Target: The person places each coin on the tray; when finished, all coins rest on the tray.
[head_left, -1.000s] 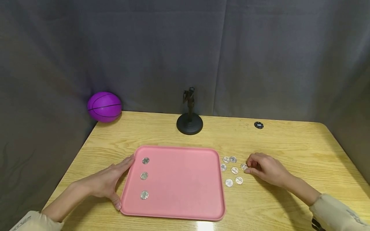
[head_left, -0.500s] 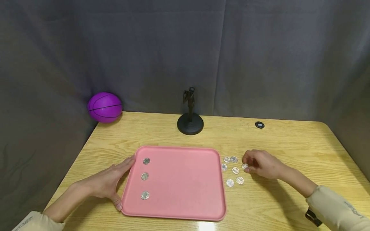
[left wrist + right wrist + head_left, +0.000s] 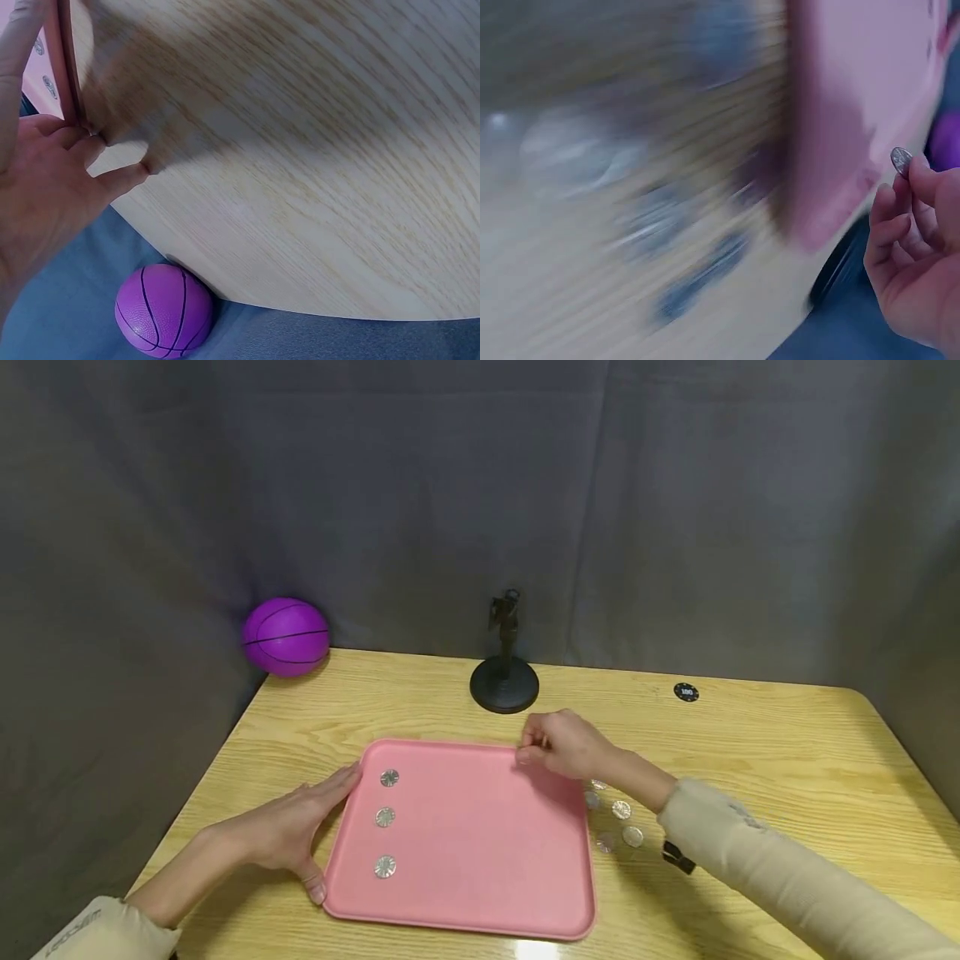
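A small silver coin, round with a ribbed, radiating pattern, was pinched at the fingertips of the right hand, which was held above the far right corner of the pink tray. The tray, a shallow rounded rectangle, lay on the pale wood-grain worktop. Three more silver coins of the same pattern were set in a line along the tray's left side, running from far to near. The left hand was laid flat against the tray's left rim, fingers straight and the thumb at the near left corner, with nothing gripped. A loose group of coins remained on the worktop just right of the tray, partly covered by the right forearm. The number "100" could be read in white on a dark chip lying far right on the worktop. Lettering was seen on both beige sleeves but could not be read. A purple ball with black lines rested at the far left corner, and a black stand with a round base stood at the far middle.
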`<control>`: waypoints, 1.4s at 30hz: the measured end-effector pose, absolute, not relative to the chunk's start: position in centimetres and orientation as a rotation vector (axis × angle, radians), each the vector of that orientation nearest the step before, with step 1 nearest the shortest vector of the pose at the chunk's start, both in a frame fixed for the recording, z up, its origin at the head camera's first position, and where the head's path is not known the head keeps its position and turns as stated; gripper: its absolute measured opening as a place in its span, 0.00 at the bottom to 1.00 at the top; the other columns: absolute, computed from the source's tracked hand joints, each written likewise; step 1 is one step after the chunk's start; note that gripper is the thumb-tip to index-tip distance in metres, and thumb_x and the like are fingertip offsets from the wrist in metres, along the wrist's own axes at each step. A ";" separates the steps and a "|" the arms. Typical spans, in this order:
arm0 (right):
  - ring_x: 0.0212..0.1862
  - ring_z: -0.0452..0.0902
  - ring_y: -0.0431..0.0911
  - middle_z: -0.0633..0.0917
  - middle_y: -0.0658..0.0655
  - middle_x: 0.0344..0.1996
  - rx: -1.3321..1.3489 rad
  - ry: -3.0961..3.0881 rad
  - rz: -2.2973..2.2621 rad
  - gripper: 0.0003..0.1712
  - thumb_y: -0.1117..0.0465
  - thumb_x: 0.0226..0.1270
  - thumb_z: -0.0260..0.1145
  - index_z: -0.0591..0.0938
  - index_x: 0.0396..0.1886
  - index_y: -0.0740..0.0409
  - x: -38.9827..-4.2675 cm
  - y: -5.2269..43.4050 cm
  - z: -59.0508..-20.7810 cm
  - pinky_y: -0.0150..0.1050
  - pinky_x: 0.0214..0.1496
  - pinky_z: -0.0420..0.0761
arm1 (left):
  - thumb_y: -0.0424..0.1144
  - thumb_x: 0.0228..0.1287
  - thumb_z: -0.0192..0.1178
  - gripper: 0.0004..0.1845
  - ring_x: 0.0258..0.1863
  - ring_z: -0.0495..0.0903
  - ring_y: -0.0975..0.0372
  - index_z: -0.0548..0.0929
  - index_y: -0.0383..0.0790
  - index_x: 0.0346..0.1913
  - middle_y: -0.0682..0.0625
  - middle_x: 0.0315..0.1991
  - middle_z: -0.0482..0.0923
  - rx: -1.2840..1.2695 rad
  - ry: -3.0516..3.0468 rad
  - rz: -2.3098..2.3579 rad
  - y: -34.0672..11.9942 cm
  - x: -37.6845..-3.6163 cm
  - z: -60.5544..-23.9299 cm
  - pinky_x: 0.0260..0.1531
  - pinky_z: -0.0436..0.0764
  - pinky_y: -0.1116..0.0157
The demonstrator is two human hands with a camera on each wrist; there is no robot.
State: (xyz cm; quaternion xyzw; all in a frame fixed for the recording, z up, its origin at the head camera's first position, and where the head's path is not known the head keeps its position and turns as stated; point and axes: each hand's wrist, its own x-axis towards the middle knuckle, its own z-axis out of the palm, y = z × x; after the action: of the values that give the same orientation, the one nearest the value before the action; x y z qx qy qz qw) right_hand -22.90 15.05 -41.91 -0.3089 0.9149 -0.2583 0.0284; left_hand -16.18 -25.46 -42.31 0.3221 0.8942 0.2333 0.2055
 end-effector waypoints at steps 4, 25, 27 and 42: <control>0.26 0.74 0.35 0.83 0.42 0.24 -1.078 2.766 -0.650 0.07 0.58 0.59 0.74 0.82 0.29 0.51 -23.9 8.8 -42.0 0.31 0.27 0.74 | 0.65 0.17 0.76 0.80 0.75 0.44 0.46 0.44 0.31 0.77 0.37 0.77 0.43 0.883 2.494 0.625 -25.0 -16.2 -42.2 0.64 0.50 0.33; 0.26 0.74 0.38 0.79 0.45 0.25 -1.161 3.063 -0.585 0.04 0.59 0.63 0.69 0.82 0.29 0.52 -22.2 11.7 -42.4 0.34 0.25 0.76 | 0.65 0.21 0.77 0.80 0.75 0.45 0.45 0.44 0.30 0.76 0.35 0.76 0.45 0.942 2.468 0.603 -23.1 -17.0 -42.2 0.66 0.50 0.35; 0.26 0.74 0.38 0.79 0.45 0.24 -1.170 3.118 -0.573 0.04 0.60 0.62 0.69 0.82 0.29 0.52 -21.4 15.0 -41.9 0.34 0.24 0.76 | 0.63 0.20 0.78 0.79 0.75 0.45 0.45 0.44 0.30 0.76 0.36 0.76 0.45 0.928 2.466 0.607 -23.0 -17.1 -42.1 0.67 0.50 0.36; 0.27 0.68 0.29 0.76 0.35 0.28 -0.992 3.096 -0.701 0.15 0.50 0.50 0.78 0.82 0.35 0.45 -11.6 27.6 -44.8 0.27 0.25 0.71 | 0.64 0.17 0.78 0.81 0.75 0.45 0.46 0.44 0.31 0.77 0.39 0.78 0.38 0.958 2.506 0.629 -24.3 -17.1 -41.8 0.65 0.53 0.34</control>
State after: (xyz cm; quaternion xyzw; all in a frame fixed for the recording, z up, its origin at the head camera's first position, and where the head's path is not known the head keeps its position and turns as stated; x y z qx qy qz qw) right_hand -11.60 27.60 -44.83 -0.2971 0.9269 -0.2098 -0.0922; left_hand -17.07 -24.34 -41.75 0.3412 0.8925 0.2240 0.1918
